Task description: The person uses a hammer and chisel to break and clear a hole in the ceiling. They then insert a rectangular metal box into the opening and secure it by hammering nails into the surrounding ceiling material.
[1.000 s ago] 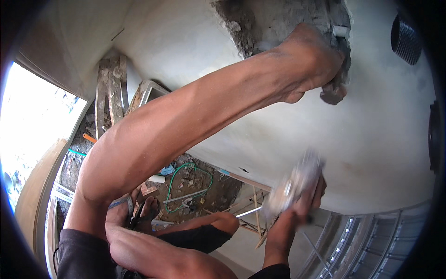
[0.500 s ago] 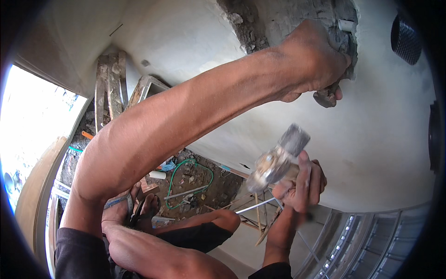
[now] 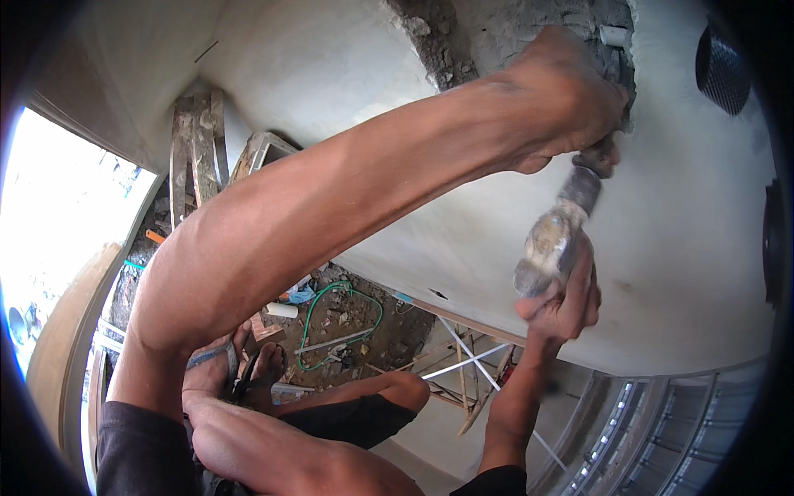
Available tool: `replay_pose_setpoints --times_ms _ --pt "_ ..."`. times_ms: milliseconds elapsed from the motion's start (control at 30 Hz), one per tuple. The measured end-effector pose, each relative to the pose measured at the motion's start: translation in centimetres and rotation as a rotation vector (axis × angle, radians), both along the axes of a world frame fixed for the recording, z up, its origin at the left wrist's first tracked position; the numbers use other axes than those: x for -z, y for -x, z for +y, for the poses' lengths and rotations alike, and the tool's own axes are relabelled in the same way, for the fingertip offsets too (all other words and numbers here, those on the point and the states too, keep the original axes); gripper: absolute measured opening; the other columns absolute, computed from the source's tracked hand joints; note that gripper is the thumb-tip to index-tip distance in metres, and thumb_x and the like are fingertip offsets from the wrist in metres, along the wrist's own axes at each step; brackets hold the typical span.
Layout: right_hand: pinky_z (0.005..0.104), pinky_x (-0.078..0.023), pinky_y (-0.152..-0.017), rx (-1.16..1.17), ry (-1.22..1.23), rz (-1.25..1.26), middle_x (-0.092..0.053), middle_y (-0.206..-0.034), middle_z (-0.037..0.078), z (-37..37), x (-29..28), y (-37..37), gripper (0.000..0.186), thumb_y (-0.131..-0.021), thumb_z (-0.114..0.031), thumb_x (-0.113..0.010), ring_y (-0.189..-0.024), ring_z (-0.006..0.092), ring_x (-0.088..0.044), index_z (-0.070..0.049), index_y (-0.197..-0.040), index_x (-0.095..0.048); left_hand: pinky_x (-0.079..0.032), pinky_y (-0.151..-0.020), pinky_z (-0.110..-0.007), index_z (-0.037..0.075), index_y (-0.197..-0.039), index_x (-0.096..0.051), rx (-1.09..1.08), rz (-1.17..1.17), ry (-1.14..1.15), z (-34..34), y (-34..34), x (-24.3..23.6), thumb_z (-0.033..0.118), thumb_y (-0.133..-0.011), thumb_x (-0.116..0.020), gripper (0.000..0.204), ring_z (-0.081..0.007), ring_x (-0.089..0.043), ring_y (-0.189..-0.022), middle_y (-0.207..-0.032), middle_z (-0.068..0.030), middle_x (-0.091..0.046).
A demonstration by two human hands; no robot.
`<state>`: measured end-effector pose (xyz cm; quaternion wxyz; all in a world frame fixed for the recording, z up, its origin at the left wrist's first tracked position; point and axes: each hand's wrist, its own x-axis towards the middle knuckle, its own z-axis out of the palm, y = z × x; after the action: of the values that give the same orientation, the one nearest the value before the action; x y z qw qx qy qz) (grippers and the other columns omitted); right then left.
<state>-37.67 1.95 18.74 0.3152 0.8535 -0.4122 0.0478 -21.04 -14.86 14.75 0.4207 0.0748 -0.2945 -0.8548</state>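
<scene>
My left hand [image 3: 571, 95] is closed round a chisel [image 3: 597, 157], whose battered butt end sticks out below my fingers. The blade end is hidden behind the hand, at the edge of a chipped-out patch [image 3: 504, 37] in the plastered wall. Below it my right hand [image 3: 571, 298] grips a hammer [image 3: 552, 236] with a worn, plaster-smeared metal head. The hammer's face [image 3: 581, 188] is at the butt of the chisel and appears to touch it. Most of the hammer's handle is hidden by my fingers.
A white pipe stub [image 3: 613, 35] pokes from the chipped patch. Dark round fittings [image 3: 724, 70] sit on the wall at right. Down on the rubble-strewn floor lie a green hose [image 3: 308, 326] and bricks [image 3: 266, 332]. Wooden planks [image 3: 198, 153] lean at the left; my legs are bent below.
The hammer has swung up and to the right, from apart below the chisel to its butt end. My left hand stays at the chipped patch with the chisel.
</scene>
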Motion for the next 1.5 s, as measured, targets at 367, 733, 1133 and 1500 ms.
replay_pose_setpoints --times_ms 367,733,1133,1500 --pt "0.0428 -0.054 -0.071 0.120 0.042 0.089 -0.066 -0.097 0.026 1.7 -0.3 1.8 0.038 -0.092 -0.022 -0.052 -0.080 0.0393 -0.066 0.009 -0.113 -0.059 -0.039 -0.041 -0.030 -0.003 -0.093 -0.054 -0.024 0.019 -0.031 0.4 0.3 -0.5 0.017 -0.094 -0.056 0.020 -0.0182 -0.064 -0.058 -0.069 -0.0119 -0.065" --pt "0.0415 -0.054 -0.066 0.144 0.060 0.006 -0.067 -0.088 0.023 3.7 0.2 3.3 0.042 -0.088 -0.028 -0.056 -0.071 0.0366 -0.066 0.011 -0.101 -0.063 -0.049 -0.049 -0.034 -0.003 -0.105 -0.051 -0.077 0.110 -0.083 -0.1 1.6 -1.0 0.013 -0.093 -0.057 0.021 -0.0227 -0.065 -0.064 -0.087 -0.0181 -0.066" --pt "0.0346 -0.045 -0.044 -0.044 0.120 -0.051 -0.066 -0.080 0.014 -2.2 0.6 0.9 0.035 -0.088 -0.018 -0.057 -0.051 0.0266 -0.056 0.011 -0.108 -0.059 -0.052 -0.056 -0.035 -0.007 -0.101 -0.053 -0.078 0.012 -0.105 -0.4 1.9 -1.1 0.010 -0.090 -0.058 0.021 -0.0237 -0.067 -0.068 -0.082 -0.0170 -0.067" --pt "0.0381 -0.056 -0.059 0.135 -0.037 -0.091 -0.066 -0.091 0.028 2.6 1.0 -2.1 0.042 -0.085 -0.018 -0.052 -0.068 0.0337 -0.067 0.020 -0.102 -0.058 -0.046 -0.045 -0.022 -0.001 -0.076 -0.064 -0.240 0.051 0.102 2.0 -3.1 3.9 0.021 -0.094 -0.055 0.030 -0.0098 -0.055 -0.050 -0.061 -0.0067 -0.060"
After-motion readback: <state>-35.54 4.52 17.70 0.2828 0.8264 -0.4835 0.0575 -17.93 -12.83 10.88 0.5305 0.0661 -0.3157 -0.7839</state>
